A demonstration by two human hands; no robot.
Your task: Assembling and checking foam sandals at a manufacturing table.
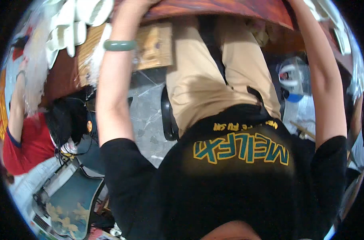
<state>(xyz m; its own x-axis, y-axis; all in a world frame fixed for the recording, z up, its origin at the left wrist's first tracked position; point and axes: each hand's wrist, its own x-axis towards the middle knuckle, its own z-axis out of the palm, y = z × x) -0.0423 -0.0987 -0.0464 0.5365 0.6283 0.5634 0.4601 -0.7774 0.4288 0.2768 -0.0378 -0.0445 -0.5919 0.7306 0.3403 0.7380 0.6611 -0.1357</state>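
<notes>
Forearms rise from the lower part of the frame to the upper edge, over the person's own black shirt (230, 180) and tan trousers (214, 80). The left arm (114, 92) runs up the left centre and wears a pale green bangle (120, 45) near the wrist; its hand passes out of the frame at the top, above the edge of the reddish-brown counter (230, 8), so how far it is open cannot be told. The right arm (324, 80) climbs the right side, and its hand is likewise cut off by the upper edge, its state not visible.

Nearest the left wrist, at the upper left of the frame, lie white gloves or cloth pieces (74, 20) beside a light wooden board (156, 46) that sits under the counter's edge. A grey marbled floor (146, 116) shows between the left arm and the trousers. At the left of the frame another person in a red top (28, 146) stands close by. A clear plastic bottle with a blue cap (294, 78) is at the right, just inside the right arm.
</notes>
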